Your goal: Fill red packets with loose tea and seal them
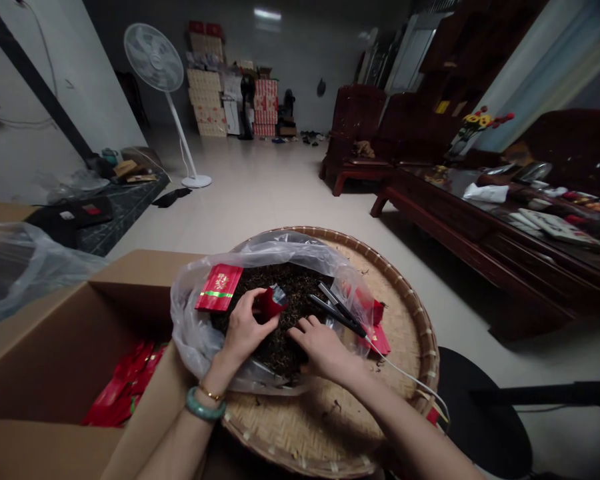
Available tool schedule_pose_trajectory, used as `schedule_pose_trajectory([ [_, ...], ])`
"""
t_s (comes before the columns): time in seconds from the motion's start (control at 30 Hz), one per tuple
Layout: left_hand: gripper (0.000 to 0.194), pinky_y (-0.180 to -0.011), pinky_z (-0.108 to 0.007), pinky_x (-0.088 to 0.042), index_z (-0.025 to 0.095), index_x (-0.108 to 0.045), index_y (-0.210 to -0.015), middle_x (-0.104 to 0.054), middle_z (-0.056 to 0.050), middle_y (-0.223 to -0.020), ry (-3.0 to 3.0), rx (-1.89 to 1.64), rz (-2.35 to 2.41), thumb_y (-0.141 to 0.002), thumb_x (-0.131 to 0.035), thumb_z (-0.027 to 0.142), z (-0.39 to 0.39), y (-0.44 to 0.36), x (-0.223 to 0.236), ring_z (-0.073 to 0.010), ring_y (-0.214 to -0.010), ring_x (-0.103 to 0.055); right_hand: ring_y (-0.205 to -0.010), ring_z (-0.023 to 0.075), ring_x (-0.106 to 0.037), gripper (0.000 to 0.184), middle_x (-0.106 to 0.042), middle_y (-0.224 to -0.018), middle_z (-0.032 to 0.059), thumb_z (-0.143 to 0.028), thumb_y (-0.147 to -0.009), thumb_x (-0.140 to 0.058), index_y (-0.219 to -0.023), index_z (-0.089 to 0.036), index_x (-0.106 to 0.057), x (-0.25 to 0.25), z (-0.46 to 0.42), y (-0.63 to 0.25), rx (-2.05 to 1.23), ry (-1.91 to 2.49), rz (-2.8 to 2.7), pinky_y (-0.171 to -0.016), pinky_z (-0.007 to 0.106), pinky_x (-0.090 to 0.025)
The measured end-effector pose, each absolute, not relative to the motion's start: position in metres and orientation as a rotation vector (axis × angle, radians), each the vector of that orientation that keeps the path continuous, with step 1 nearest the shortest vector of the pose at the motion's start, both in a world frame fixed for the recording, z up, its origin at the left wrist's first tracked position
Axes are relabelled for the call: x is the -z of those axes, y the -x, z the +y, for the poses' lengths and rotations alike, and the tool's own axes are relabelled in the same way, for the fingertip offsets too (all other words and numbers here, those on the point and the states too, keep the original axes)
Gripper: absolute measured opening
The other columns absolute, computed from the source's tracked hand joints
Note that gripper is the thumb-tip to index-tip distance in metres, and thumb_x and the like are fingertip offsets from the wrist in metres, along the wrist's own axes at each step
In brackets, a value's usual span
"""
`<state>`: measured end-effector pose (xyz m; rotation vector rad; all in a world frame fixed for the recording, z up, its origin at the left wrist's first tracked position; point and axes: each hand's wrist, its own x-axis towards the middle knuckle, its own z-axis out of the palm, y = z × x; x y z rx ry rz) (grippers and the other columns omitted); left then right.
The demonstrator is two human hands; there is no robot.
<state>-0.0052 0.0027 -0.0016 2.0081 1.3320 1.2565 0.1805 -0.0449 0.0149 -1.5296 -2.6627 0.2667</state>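
Observation:
My left hand (pixel 249 328) grips a small red foil packet (pixel 273 302), its silvery mouth facing up and right. My right hand (pixel 323 343) reaches into dark dried leaves, like tea (pixel 275 347), fingers bent and a little apart; its thumb is mostly hidden. The leaves fill a clear plastic bag (pixel 193 333) lying open on a round woven bamboo tray (pixel 405 320). A flat red packet with a green band (pixel 220 287) rests on the bag's left side. Beside my right hand lies a black hair straightener (pixel 340 313) with its plates apart.
An open cardboard box (pixel 35 360) at left holds several red packets (pixel 125 383). More red packets (pixel 380 340) lie on the tray's right. The straightener's white cord (pixel 410 380) crosses the rim. A black round base (pixel 485 407), dark wooden furniture (pixel 430 213) and a white fan (pixel 155 60) stand around.

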Motion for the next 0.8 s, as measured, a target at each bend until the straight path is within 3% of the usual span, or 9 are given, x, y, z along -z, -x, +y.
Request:
schedule_pose_trajectory([
  [0.3, 0.036, -0.072, -0.031, -0.057, 0.018, -0.050, -0.103, -0.059, -0.006, -0.104, -1.928, -1.259, 1.332, -0.071, -0.065, 0.025, 0.006, 0.006, 0.003, -0.0187, -0.091, -0.062, -0.081, 0.0182, -0.052, 0.029, -0.058, -0.087, 0.0025, -0.014, -0.063, -0.063, -0.091, -0.019, -0.058, -0.020, -0.030, -0.191, -0.564, 1.456, -2.390, -0.068, 0.027, -0.041],
  [0.37, 0.043, -0.072, -0.030, -0.057, 0.018, -0.048, -0.109, -0.059, -0.006, -0.104, -1.920, -1.280, 1.336, -0.071, -0.066, 0.026, 0.007, 0.008, 0.004, -0.0188, -0.093, -0.061, -0.080, 0.0168, -0.053, 0.032, -0.059, -0.089, 0.0024, -0.011, -0.064, -0.060, -0.095, -0.018, -0.057, -0.018, -0.024, -0.192, -0.649, 1.425, -2.229, -0.070, 0.027, -0.043],
  [0.47, 0.067, -0.072, -0.030, -0.056, 0.020, -0.034, -0.132, -0.057, -0.007, -0.106, -1.999, -1.268, 1.322, -0.072, -0.065, 0.024, 0.010, 0.011, 0.002, -0.0189, -0.094, -0.059, -0.083, 0.0164, -0.056, 0.040, -0.060, -0.094, 0.0046, -0.008, -0.069, -0.055, -0.108, -0.017, -0.057, -0.014, -0.019, -0.189, -0.735, 1.410, -2.078, -0.076, 0.028, -0.044],
  [0.53, 0.071, -0.076, -0.032, -0.055, 0.023, -0.028, -0.138, -0.055, -0.007, -0.106, -2.161, -1.190, 1.325, -0.076, -0.062, 0.023, 0.012, 0.015, -0.002, -0.0185, -0.092, -0.059, -0.088, 0.0176, -0.056, 0.042, -0.059, -0.097, 0.0064, -0.010, -0.072, -0.055, -0.113, -0.017, -0.058, -0.013, -0.019, -0.186, -0.761, 1.403, -2.127, -0.080, 0.029, -0.045],
  [0.67, 0.053, -0.081, -0.035, -0.052, 0.027, -0.042, -0.132, -0.053, -0.007, -0.108, -2.466, -1.015, 1.359, -0.081, -0.057, 0.027, 0.017, 0.023, -0.016, -0.0199, -0.094, -0.058, -0.093, 0.0214, -0.055, 0.040, -0.058, -0.098, 0.0075, -0.017, -0.069, -0.065, -0.109, -0.018, -0.062, -0.016, -0.025, -0.184, -0.730, 1.412, -2.331, -0.082, 0.031, -0.043],
  [0.8, 0.042, -0.082, -0.037, -0.051, 0.022, -0.052, -0.120, -0.054, -0.009, -0.109, -2.663, -0.922, 1.362, -0.081, -0.059, 0.036, 0.024, 0.029, -0.027, -0.0233, -0.096, -0.056, -0.079, 0.0173, -0.055, 0.029, -0.060, -0.087, 0.0036, -0.009, -0.066, -0.062, -0.093, -0.018, -0.065, -0.019, -0.021, -0.187, -0.723, 1.453, -2.222, -0.071, 0.027, -0.041],
])
